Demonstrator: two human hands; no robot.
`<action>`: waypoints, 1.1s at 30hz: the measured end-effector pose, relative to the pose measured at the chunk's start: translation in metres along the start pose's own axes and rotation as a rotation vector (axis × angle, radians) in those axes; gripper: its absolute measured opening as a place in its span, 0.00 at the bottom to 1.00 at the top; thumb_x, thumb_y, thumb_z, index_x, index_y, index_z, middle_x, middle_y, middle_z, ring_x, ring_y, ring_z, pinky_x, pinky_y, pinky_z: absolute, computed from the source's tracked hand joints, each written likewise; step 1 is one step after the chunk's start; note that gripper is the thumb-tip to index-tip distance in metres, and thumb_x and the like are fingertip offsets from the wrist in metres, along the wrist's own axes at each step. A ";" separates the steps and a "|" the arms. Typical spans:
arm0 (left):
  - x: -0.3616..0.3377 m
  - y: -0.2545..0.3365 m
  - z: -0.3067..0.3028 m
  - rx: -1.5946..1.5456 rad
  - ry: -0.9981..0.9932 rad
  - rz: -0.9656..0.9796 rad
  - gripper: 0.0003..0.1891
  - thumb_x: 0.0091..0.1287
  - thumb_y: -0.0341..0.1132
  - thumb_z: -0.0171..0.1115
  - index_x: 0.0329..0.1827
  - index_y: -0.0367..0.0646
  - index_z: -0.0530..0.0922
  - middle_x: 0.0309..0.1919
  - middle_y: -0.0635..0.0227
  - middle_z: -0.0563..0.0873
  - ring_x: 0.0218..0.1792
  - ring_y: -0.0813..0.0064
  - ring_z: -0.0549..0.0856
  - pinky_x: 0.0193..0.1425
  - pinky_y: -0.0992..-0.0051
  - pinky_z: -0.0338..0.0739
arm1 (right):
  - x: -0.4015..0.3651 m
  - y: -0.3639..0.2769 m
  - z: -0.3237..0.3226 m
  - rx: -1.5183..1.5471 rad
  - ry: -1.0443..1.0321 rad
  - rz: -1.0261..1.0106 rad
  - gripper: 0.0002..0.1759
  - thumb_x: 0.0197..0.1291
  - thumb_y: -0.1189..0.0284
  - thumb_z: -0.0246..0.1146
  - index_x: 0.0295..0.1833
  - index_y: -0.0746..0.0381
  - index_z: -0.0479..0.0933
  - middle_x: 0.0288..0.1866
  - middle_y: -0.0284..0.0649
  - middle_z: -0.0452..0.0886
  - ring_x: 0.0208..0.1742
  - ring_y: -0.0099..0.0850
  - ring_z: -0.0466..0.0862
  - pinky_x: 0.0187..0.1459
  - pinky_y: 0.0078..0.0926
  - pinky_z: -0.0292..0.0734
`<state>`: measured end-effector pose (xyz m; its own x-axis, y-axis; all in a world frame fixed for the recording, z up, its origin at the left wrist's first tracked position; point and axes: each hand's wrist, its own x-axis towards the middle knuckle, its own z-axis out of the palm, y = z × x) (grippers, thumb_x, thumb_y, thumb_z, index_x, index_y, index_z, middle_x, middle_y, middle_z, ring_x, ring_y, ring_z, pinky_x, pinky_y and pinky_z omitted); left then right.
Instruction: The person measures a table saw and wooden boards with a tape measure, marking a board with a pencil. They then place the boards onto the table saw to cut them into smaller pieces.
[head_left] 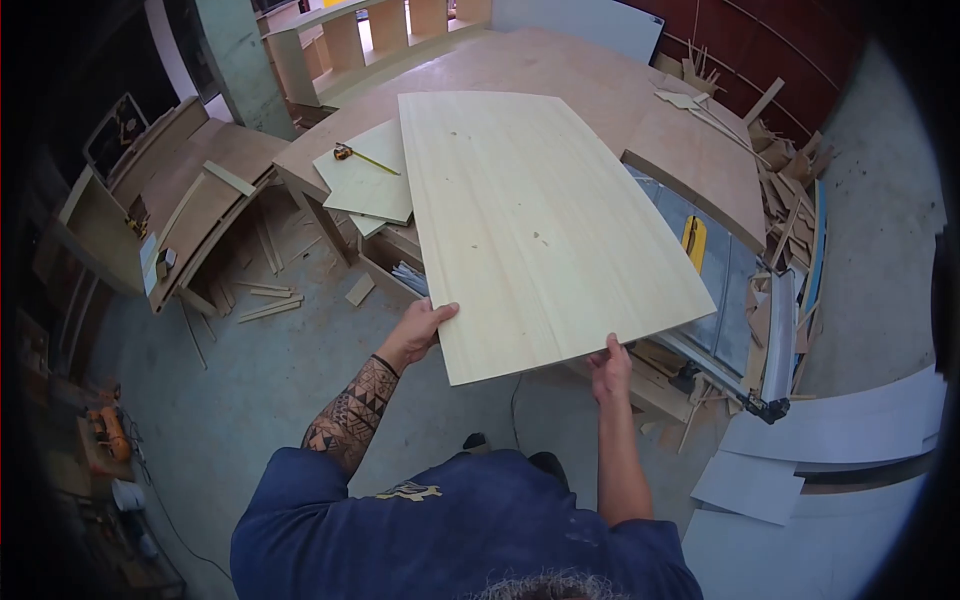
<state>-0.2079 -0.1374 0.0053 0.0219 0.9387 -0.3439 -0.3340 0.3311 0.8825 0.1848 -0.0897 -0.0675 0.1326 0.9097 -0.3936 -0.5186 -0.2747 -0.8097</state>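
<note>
Pale wood board [540,230]: lg flat sheet in front of person, reaching out over bench [590,70]; far end overlaps bench in view, can't tell if it rests there or is held clear. Few dark marks on top face.
L hand [422,327]: gripping board at L edge, close to near L corner; thumb on top, fingers mostly hidden below, spread only approx. board thickness.
R hand [610,372]: pinching near edge, toward R corner; thumb on top, fingers curled under, partly hid.
Board step: looks like 2-handed handling of the sheet, both grips at near end.
Board move: prob. calls for both hands tog., sheet level, eye on far end since no hand supports it.
Tape [343,152]: on sm. panels [350,182], L of board; yellow blade out, tip close to board's L edge.
Yellow tool [693,242]: just R of board, on grey surface [722,268]; type unclear.
Strips [272,306]: loose on floor, L side.
</note>
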 end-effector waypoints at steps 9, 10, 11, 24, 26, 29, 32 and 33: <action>-0.147 -0.002 0.117 0.013 -0.220 -0.020 0.23 0.75 0.33 0.68 0.67 0.31 0.75 0.54 0.56 0.90 0.49 0.69 0.94 0.46 0.71 0.94 | -0.118 -0.058 -0.119 0.108 0.031 -0.030 0.18 0.76 0.58 0.65 0.63 0.55 0.80 0.55 0.33 0.87 0.50 0.27 0.84 0.57 0.39 0.78; -0.161 -0.003 0.127 0.007 -0.210 -0.005 0.22 0.75 0.33 0.67 0.67 0.30 0.75 0.54 0.55 0.90 0.48 0.68 0.94 0.46 0.70 0.94 | -0.133 -0.057 -0.128 0.148 0.054 0.018 0.15 0.75 0.60 0.66 0.60 0.55 0.81 0.52 0.31 0.87 0.48 0.27 0.83 0.55 0.37 0.79; -0.175 -0.004 0.135 0.040 -0.265 -0.033 0.22 0.75 0.33 0.67 0.67 0.30 0.75 0.54 0.55 0.90 0.48 0.68 0.94 0.46 0.70 0.94 | -0.139 -0.048 -0.146 0.190 0.034 -0.015 0.13 0.74 0.61 0.68 0.57 0.54 0.80 0.50 0.30 0.87 0.46 0.27 0.83 0.54 0.37 0.79; -0.327 -0.093 0.244 0.045 -0.303 -0.168 0.25 0.79 0.31 0.62 0.74 0.29 0.69 0.60 0.51 0.88 0.54 0.63 0.94 0.51 0.67 0.96 | -0.365 -0.061 -0.260 0.270 -0.203 0.093 0.33 0.79 0.45 0.60 0.74 0.60 0.71 0.59 0.48 0.87 0.55 0.40 0.89 0.58 0.46 0.85; -0.343 -0.114 0.258 0.065 -0.324 -0.219 0.24 0.80 0.33 0.63 0.73 0.30 0.70 0.59 0.51 0.89 0.55 0.63 0.93 0.51 0.69 0.96 | -0.410 -0.055 -0.243 0.370 -0.261 0.163 0.38 0.80 0.45 0.58 0.80 0.62 0.65 0.68 0.53 0.82 0.61 0.45 0.88 0.63 0.49 0.84; -0.365 -0.137 0.275 0.062 -0.324 -0.282 0.23 0.81 0.33 0.63 0.73 0.30 0.70 0.60 0.51 0.88 0.59 0.62 0.91 0.55 0.66 0.94 | -0.439 -0.030 -0.227 0.528 -0.142 0.105 0.39 0.81 0.50 0.59 0.82 0.66 0.61 0.74 0.56 0.77 0.67 0.48 0.86 0.66 0.52 0.83; -0.368 -0.155 0.273 0.095 -0.418 -0.361 0.24 0.82 0.39 0.64 0.70 0.30 0.71 0.61 0.52 0.87 0.59 0.61 0.90 0.62 0.59 0.91 | -0.439 -0.018 -0.250 0.504 -0.073 0.099 0.37 0.81 0.57 0.61 0.81 0.70 0.61 0.73 0.56 0.78 0.68 0.50 0.85 0.67 0.51 0.84; -0.358 -0.163 0.260 0.050 -0.545 -0.432 0.25 0.83 0.43 0.62 0.70 0.30 0.72 0.63 0.50 0.86 0.60 0.59 0.90 0.65 0.59 0.89 | -0.443 -0.023 -0.251 0.548 -0.070 0.110 0.35 0.80 0.63 0.62 0.80 0.72 0.61 0.72 0.56 0.78 0.67 0.49 0.85 0.66 0.50 0.86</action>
<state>0.0835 -0.5024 0.0678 0.6169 0.6318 -0.4693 -0.1453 0.6774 0.7211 0.3498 -0.5646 0.0158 0.0068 0.9085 -0.4179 -0.8916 -0.1837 -0.4139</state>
